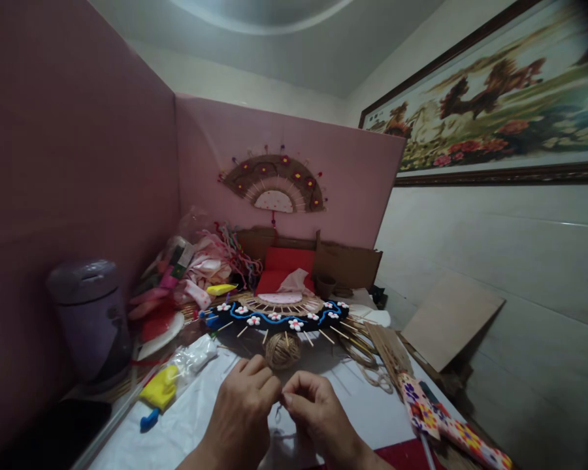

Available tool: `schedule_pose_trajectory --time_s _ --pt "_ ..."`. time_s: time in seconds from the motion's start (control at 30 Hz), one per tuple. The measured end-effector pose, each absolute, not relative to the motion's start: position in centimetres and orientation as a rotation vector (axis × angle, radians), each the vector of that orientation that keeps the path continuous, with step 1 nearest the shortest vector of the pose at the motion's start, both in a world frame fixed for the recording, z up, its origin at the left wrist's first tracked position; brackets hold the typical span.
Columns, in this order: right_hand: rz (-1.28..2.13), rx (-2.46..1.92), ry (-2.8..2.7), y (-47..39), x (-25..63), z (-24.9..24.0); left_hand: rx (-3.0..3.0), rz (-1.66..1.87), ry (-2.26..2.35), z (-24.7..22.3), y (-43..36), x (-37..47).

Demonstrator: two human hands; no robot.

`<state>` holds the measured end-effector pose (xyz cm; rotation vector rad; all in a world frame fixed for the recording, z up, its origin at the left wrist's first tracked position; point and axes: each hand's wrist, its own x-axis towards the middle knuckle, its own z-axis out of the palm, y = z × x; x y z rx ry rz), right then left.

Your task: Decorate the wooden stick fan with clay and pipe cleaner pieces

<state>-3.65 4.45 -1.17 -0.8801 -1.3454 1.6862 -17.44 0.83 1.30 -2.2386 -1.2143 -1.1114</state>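
Left hand curled, fingertips hidden, grip cannot be told. Right hand pinching dark strand, thumb to forefinger, toward near edge of surface. Twine ball just beyond.

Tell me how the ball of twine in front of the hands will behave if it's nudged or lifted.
The ball of twine is rounded, so a nudge would probably make it roll. Being wound from strands, it's likely light and may give a little when squeezed. Its coarse, fibrous-looking surface suggests it wouldn't be slippery.
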Motion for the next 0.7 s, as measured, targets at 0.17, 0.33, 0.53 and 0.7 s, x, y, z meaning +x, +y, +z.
schedule_pose_trajectory --time_s 0.17,0.33,0.53,0.7 --pt "1.829 -0.806 -1.290 4.9 -3.6 -1.6 -2.268 -1.076 -1.091 1.1 1.1 -17.6" --pt "2.082 -0.591 -1.113 4.7 -3.1 -0.4 -2.441 -1.716 -1.547 0.7 0.7 -17.7" --pt "2.097 -0.583 -1.114 4.1 -3.2 -0.2 -2.443 -1.973 -1.775 0.6 0.8 -17.6" --pt "1.935 -0.788 -1.246 4.2 -3.3 -1.1 -2.428 -1.402 -1.700 0.9 0.8 -18.0"
